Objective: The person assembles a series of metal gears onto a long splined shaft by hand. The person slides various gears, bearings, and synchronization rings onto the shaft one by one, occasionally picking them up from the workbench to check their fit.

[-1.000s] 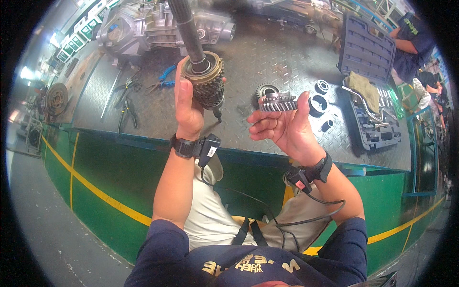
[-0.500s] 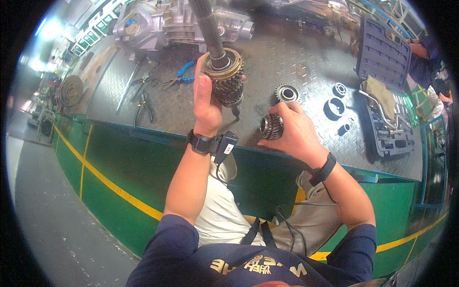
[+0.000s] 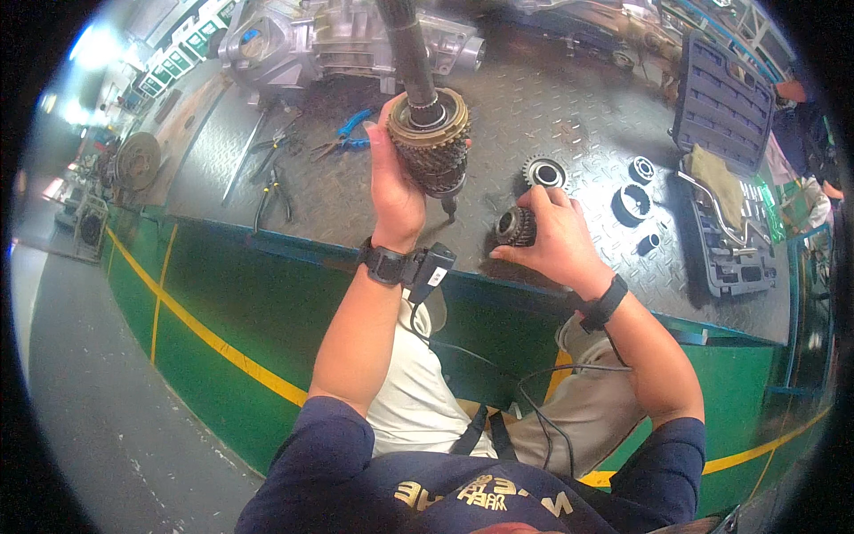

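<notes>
My left hand [image 3: 398, 200] is closed around a gear shaft [image 3: 427, 147], which stands nearly upright. A bronze-coloured ring [image 3: 451, 114] and toothed gears sit on it, and its long splined end rises out of the picture. At the table's near edge, my right hand [image 3: 560, 233] grips a small dark gear [image 3: 515, 228] between thumb and fingers. Whether this gear rests on the table or is lifted, I cannot tell. Just beyond the right fingertips lies a flat toothed gear [image 3: 544, 173] with a bright bore.
Right of my hand lie a bearing [image 3: 641, 169], a dark ring [image 3: 632, 205] and a small sleeve [image 3: 648, 244]. An opened tool case [image 3: 740, 276] stands farther right. Pliers [image 3: 272, 198] and blue-handled pliers [image 3: 347, 133] lie left. A metal gearbox housing [image 3: 294, 49] stands behind.
The view has shifted slightly, so the table appears a little farther right. Both hands keep their grips on the shaft and the small gear.
</notes>
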Motion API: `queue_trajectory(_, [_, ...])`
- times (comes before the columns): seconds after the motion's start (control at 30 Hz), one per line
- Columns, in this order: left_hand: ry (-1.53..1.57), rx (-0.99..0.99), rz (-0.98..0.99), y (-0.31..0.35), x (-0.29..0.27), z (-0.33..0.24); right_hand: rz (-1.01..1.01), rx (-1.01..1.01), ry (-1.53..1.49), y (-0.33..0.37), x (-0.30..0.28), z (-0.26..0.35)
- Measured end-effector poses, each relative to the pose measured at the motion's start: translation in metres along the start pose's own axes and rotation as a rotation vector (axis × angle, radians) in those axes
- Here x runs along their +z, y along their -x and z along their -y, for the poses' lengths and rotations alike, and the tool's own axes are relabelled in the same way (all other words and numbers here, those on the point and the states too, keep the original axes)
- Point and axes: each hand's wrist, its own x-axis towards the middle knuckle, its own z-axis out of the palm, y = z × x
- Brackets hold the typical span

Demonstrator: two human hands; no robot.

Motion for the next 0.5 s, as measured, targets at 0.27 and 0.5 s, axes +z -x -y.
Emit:
queue_trajectory(0.27, [-0.031,0.016,-0.015,-0.0017,0.0001,-0.0013,0.028,0.018,0.013,0.0011,-0.0029,0.0017])
queue_trajectory(0.5, [-0.044,0.014,-0.002,-0.0006,-0.0009,0.0006,0.036,0.002,0.017,0.0015,-0.0043,0.0015])
